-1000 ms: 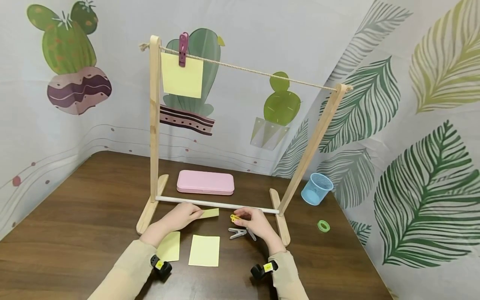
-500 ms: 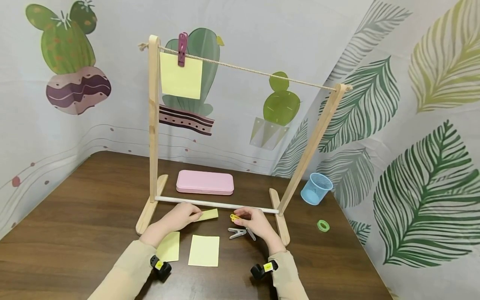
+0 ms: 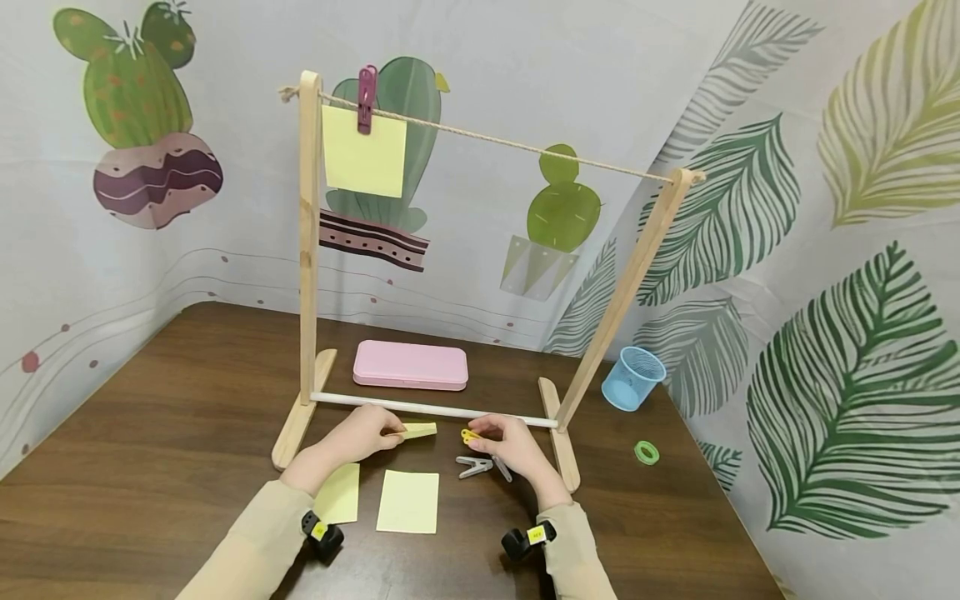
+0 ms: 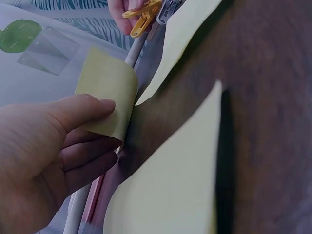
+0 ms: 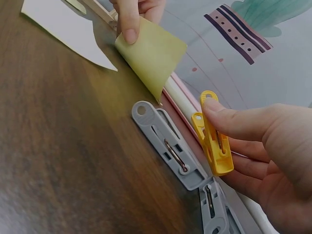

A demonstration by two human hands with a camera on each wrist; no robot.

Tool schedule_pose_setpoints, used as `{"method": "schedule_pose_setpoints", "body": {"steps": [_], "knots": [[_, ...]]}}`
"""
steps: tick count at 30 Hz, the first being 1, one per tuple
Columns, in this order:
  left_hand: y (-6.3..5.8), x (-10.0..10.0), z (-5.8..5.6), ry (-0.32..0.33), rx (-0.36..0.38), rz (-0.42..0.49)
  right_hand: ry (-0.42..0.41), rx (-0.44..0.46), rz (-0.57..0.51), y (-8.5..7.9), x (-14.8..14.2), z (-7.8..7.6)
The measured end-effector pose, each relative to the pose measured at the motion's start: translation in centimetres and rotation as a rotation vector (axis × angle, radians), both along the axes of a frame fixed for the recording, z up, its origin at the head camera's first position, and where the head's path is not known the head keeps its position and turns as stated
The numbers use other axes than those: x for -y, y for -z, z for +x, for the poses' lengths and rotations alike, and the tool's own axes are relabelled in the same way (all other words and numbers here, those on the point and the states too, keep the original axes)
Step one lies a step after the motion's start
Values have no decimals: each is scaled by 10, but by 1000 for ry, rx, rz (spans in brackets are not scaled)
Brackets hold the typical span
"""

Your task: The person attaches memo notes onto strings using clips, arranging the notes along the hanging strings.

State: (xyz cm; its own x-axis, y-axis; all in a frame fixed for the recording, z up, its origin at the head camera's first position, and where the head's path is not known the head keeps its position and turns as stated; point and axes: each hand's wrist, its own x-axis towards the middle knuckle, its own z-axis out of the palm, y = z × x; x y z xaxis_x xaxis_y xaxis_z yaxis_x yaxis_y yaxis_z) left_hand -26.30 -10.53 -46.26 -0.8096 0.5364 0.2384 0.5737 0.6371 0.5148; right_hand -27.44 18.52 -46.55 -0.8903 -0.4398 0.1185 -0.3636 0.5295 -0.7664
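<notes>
My left hand (image 3: 363, 433) pinches a yellow sticky note (image 4: 108, 92) between thumb and fingers, the note curving away from the fingertips above the table. To the right, my right hand (image 3: 510, 442) holds a yellow clothespin (image 5: 215, 136) by its handle end, thumb on one side and fingers on the other. Two grey clothespins (image 5: 168, 146) lie on the table just below that hand. Two more sticky notes (image 3: 407, 502) lie flat near my forearms. Another hanging note (image 3: 363, 158) is clipped to the rope (image 3: 487, 138) by a magenta clothespin (image 3: 366, 100).
A wooden frame (image 3: 309, 250) carries the rope, with a white rod (image 3: 435, 409) low between its feet. Behind the rod lies a pink case (image 3: 410, 365). A blue mesh cup (image 3: 633, 379) and a green ring-shaped roll (image 3: 647, 452) stand at the right.
The note in my left hand has tilted, so it now appears narrower and more edge-on. My right hand keeps its place with the yellow clothespin.
</notes>
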Motion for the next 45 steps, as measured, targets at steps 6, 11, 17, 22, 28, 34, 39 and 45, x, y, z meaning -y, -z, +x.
{"method": "schedule_pose_setpoints", "body": {"steps": [6, 11, 17, 22, 28, 34, 39, 45], "knots": [[1, 0, 0, -9, 3, -2, -4, -4, -37, -3, 0, 1], [2, 1, -1, -9, -23, -13, -8, -33, -31, -3, 0, 0], [1, 0, 0, -32, -34, 10, -9, -65, -29, -3, -2, -1], [-1, -1, 2, -76, -19, 51, -16, -81, -35, -2, -2, -1], [-7, -3, 5, -149, -20, 118, -15, -79, -38, -2, -3, -1], [-9, -4, 5, -208, -72, 198, -5, -95, -48, -4, -3, 0], [-10, -3, 4, -214, -89, 247, 20, -104, -54, -5, -4, 1], [-11, -3, 4, -203, -97, 277, 58, -77, -94, -3, -5, 0]]}}
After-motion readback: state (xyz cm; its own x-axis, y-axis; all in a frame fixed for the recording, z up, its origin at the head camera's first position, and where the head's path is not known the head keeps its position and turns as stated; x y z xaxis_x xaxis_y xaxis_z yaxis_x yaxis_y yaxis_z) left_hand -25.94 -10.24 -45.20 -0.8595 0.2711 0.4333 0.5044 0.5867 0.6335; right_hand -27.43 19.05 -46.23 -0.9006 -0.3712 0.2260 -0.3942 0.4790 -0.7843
